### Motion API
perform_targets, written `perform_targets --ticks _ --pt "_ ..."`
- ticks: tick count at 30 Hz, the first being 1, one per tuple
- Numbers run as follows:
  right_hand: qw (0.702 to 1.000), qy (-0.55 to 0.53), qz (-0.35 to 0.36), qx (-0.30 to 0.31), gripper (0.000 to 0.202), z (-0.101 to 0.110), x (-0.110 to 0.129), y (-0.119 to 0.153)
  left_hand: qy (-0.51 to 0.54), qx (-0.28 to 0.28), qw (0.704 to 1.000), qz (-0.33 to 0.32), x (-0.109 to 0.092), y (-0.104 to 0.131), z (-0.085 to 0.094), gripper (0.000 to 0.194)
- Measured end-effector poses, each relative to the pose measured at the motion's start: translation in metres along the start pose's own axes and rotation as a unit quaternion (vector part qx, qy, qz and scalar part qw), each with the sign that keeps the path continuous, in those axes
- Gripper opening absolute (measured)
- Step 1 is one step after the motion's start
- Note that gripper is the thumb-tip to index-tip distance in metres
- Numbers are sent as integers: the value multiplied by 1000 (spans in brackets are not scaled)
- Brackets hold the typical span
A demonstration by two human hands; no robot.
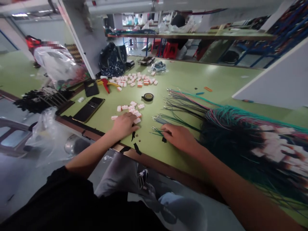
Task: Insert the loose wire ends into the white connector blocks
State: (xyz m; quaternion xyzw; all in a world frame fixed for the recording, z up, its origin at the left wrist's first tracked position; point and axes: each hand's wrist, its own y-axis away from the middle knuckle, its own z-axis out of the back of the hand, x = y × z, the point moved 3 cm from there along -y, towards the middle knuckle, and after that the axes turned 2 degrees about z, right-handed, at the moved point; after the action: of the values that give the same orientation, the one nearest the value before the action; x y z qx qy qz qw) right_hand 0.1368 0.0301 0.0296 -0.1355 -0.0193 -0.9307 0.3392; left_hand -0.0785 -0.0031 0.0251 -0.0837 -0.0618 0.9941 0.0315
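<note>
Near the front edge of the tabletop (183, 77), in the head view, the left hand (124, 125) rests on a small pile of white connectors (132, 108), fingers bent over them – whether they grip one I cannot tell; the right hand (179, 136) curls over the metal-tipped ends of green wires (157, 130), beside a wire bundle (216, 117) that spreads toward the right edge; whether its fingers pinch any is hidden. The wires look light, limp and a little springy – probably best taken just behind the tips; the connectors seem light, stiff and perhaps slick, best held by their sides. Toward the far edge, a dark tray (146, 61) has contents too small to tell, and a clear packet (158, 67) holds something bluish; beyond the left divider (74, 38), a clear plastic bag (61, 65) shows red and green contents.
</note>
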Motion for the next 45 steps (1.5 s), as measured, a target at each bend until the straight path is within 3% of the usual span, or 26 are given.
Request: perform_targets --ticks 3,8,10,12,14,16,19,21,24,29,38,45 --pt "990 -132 -10 -42 18 -9 -9 -5 -20 -1 1000 -11 -7 -4 -4 33" --pt "966 -233 -53 -100 16 -8 -18 4 -54 47 997 -9 -15 -9 9 31" --pt "954 -273 -56 -113 15 -4 -17 8 -6 52 999 5 -22 -10 15 31" --pt "935 -326 -57 -128 15 0 -16 9 141 45 989 24 -33 -13 19 29" --pt "912 -379 -60 -144 16 4 -16 11 349 79 933 45 -47 -17 17 30" --pt "894 -412 -58 -163 16 9 -17 12 529 162 830 64 -64 -22 7 35" --pt "894 -402 -51 -190 14 17 -17 15 683 250 681 87 -83 -30 -6 33" --pt "906 -365 -51 -208 13 23 -17 17 729 270 622 94 -88 -33 -12 30" --pt "925 -297 -51 -231 10 30 -15 21 757 290 578 94 -87 -33 -18 29" --pt "950 -219 -52 -216 10 32 -9 26 771 288 562 85 -83 -31 -20 33" --pt "968 -126 -28 -216 13 25 -4 27 767 266 582 46 -86 -28 -18 30" --pt "967 -11 45 -250 17 17 -3 28 762 216 610 37 -92 -24 -17 32"
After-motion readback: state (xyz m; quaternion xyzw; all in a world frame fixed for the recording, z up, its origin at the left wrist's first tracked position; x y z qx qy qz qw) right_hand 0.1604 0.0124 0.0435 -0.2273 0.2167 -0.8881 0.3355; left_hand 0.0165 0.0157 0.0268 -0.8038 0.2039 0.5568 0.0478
